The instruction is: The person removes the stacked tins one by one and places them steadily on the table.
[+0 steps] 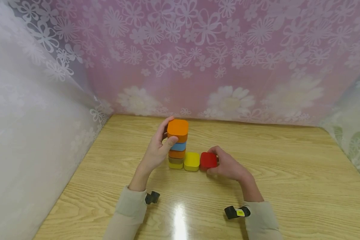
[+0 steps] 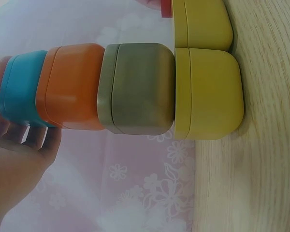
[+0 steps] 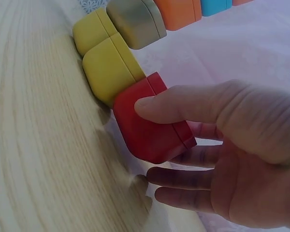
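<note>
A tower of rounded square boxes stands on the table: a yellow box (image 2: pixel 212 94) at the bottom, then an olive-grey box (image 2: pixel 140 89), an orange box (image 2: pixel 75 87), a blue box (image 1: pixel 179 146) and a larger-looking orange box (image 1: pixel 178 127) on top. My left hand (image 1: pixel 156 151) grips the top orange box, thumb on the near side and fingers around the far left. Right of the tower's base sits a second yellow box (image 1: pixel 192 160). Beside that, my right hand (image 1: pixel 229 166) pinches a red box (image 3: pixel 147 123), which looks tilted in the right wrist view, shadow beneath it.
The wood-grain table (image 1: pixel 288 166) extends to both sides and in front of the boxes. A pink flowered curtain (image 1: pixel 183 80) hangs along its back edge, and a pale sheet (image 1: pixel 33 116) hangs at the left. Black cameras sit on both wrists.
</note>
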Action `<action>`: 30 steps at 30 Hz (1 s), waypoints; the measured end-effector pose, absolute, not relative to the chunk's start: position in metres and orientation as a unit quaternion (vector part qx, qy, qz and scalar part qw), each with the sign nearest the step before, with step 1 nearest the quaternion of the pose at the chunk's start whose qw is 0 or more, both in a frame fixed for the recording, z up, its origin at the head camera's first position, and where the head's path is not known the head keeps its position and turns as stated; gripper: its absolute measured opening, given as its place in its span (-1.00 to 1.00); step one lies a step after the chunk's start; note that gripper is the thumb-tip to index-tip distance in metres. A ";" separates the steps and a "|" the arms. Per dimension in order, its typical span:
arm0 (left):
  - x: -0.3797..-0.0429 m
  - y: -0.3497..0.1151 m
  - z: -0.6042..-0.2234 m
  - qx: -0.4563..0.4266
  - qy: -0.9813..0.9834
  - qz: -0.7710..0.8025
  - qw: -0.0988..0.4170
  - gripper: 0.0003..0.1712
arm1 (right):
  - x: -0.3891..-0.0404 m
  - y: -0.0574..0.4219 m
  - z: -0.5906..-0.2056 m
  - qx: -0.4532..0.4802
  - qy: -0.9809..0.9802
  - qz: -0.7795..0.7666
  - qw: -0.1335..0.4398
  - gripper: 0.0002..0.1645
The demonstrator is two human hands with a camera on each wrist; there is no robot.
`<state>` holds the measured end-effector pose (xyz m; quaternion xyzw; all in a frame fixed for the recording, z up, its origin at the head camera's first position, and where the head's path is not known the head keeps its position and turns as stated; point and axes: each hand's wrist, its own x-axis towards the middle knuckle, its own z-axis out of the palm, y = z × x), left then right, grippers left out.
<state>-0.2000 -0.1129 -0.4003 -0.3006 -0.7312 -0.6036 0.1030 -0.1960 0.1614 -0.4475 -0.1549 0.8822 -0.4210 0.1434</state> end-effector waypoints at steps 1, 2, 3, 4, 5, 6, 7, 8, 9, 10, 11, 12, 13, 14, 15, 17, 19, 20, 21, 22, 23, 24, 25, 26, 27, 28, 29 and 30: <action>-0.200 -0.113 -0.400 -0.301 -0.732 -0.603 0.103 -0.05 | -0.196 0.161 -0.448 -0.155 0.882 -0.421 0.144 -0.29; -0.200 -0.113 -0.400 -0.301 -0.732 -0.602 0.104 -0.06 | -0.196 0.161 -0.448 -0.154 0.881 -0.423 0.145 -0.29; -0.200 -0.113 -0.400 -0.300 -0.733 -0.601 0.105 -0.06 | -0.196 0.161 -0.448 -0.153 0.881 -0.423 0.145 -0.29; -0.200 -0.113 -0.400 -0.300 -0.734 -0.600 0.105 -0.06 | -0.196 0.161 -0.449 -0.153 0.881 -0.423 0.145 -0.29; -0.199 -0.113 -0.400 -0.300 -0.734 -0.600 0.105 -0.06 | -0.196 0.161 -0.449 -0.153 0.882 -0.422 0.145 -0.29; -0.199 -0.113 -0.400 -0.300 -0.735 -0.599 0.106 -0.05 | -0.196 0.160 -0.449 -0.153 0.882 -0.421 0.145 -0.29; -0.199 -0.113 -0.400 -0.301 -0.734 -0.599 0.106 -0.05 | -0.196 0.160 -0.449 -0.153 0.883 -0.420 0.144 -0.29; -0.199 -0.113 -0.400 -0.301 -0.734 -0.600 0.107 -0.05 | -0.196 0.160 -0.449 -0.153 0.884 -0.419 0.144 -0.30; -0.199 -0.113 -0.400 -0.301 -0.734 -0.599 0.106 -0.06 | -0.196 0.160 -0.449 -0.153 0.884 -0.417 0.144 -0.30; -0.200 -0.113 -0.400 -0.301 -0.734 -0.600 0.107 -0.06 | -0.196 0.160 -0.449 -0.153 0.885 -0.416 0.143 -0.30; -0.200 -0.113 -0.400 -0.302 -0.733 -0.600 0.107 -0.06 | -0.197 0.160 -0.449 -0.152 0.886 -0.414 0.143 -0.30; -0.200 -0.113 -0.400 -0.302 -0.733 -0.600 0.107 -0.06 | -0.197 0.159 -0.449 -0.151 0.886 -0.414 0.144 -0.30; -0.200 -0.113 -0.400 -0.302 -0.733 -0.600 0.108 -0.07 | -0.197 0.159 -0.450 -0.150 0.886 -0.413 0.145 -0.30; -0.200 -0.113 -0.400 -0.302 -0.733 -0.600 0.109 -0.08 | -0.197 0.159 -0.450 -0.149 0.887 -0.413 0.145 -0.30; -0.200 -0.113 -0.400 -0.303 -0.733 -0.599 0.109 -0.07 | -0.197 0.159 -0.450 -0.148 0.887 -0.412 0.145 -0.30; -0.200 -0.113 -0.400 -0.303 -0.733 -0.599 0.110 -0.07 | -0.197 0.159 -0.450 -0.146 0.888 -0.411 0.146 -0.30; -0.200 -0.113 -0.400 -0.303 -0.732 -0.600 0.110 -0.08 | -0.197 0.159 -0.450 -0.146 0.890 -0.408 0.145 -0.30; -0.200 -0.113 -0.400 -0.303 -0.732 -0.601 0.109 -0.08 | -0.197 0.159 -0.450 -0.145 0.891 -0.406 0.144 -0.30; -0.200 -0.113 -0.401 -0.303 -0.731 -0.602 0.109 -0.08 | -0.197 0.159 -0.450 -0.145 0.891 -0.404 0.144 -0.30; -0.200 -0.113 -0.401 -0.302 -0.731 -0.602 0.108 -0.08 | -0.197 0.159 -0.450 -0.146 0.892 -0.403 0.144 -0.30; -0.200 -0.113 -0.401 -0.302 -0.730 -0.603 0.107 -0.08 | -0.197 0.158 -0.450 -0.146 0.893 -0.401 0.144 -0.30; -0.200 -0.113 -0.401 -0.301 -0.730 -0.604 0.106 -0.08 | -0.197 0.158 -0.450 -0.146 0.893 -0.401 0.143 -0.31; -0.200 -0.113 -0.401 -0.300 -0.730 -0.604 0.106 -0.08 | -0.197 0.158 -0.450 -0.146 0.893 -0.401 0.143 -0.30; -0.200 -0.113 -0.401 -0.299 -0.731 -0.604 0.106 -0.08 | -0.197 0.158 -0.450 -0.146 0.893 -0.402 0.143 -0.30; -0.200 -0.113 -0.401 -0.299 -0.731 -0.604 0.106 -0.06 | -0.197 0.158 -0.451 -0.147 0.892 -0.403 0.141 -0.30; -0.200 -0.113 -0.401 -0.299 -0.731 -0.604 0.106 -0.06 | -0.197 0.158 -0.451 -0.148 0.892 -0.403 0.140 -0.30; -0.200 -0.113 -0.401 -0.299 -0.731 -0.604 0.106 -0.05 | -0.197 0.159 -0.451 -0.148 0.892 -0.403 0.139 -0.30; -0.200 -0.113 -0.401 -0.299 -0.731 -0.604 0.106 -0.04 | -0.197 0.159 -0.452 -0.149 0.892 -0.403 0.140 -0.29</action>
